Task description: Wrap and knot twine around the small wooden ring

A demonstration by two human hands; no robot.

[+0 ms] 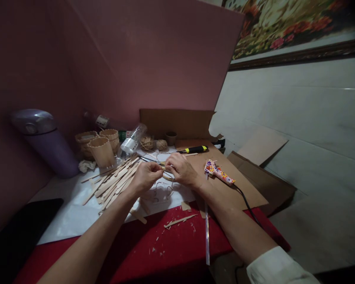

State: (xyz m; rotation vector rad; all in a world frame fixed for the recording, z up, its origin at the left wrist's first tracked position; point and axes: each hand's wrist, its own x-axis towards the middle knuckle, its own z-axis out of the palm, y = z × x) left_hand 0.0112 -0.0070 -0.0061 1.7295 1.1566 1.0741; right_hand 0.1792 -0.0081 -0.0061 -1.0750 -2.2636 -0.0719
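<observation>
My left hand (147,175) and my right hand (182,169) meet over the white sheet (68,209), both pinched on a small twine-wrapped ring (167,176) held between the fingertips. A pile of flat wooden craft sticks (115,182) lies just left of my left hand. A flower-patterned glue gun (218,172) with a black cord rests on brown cardboard (239,189) to the right of my right hand. A clear glue stick (207,228) lies on the red cloth (165,252) below my right wrist.
Stick-built cups (102,152) stand at the back left beside a tipped clear plastic bottle (131,142) and a purple flask (47,142). Twine balls (154,144) and a yellow-black cutter (193,149) lie behind my hands. A dark flat object (20,232) sits at front left.
</observation>
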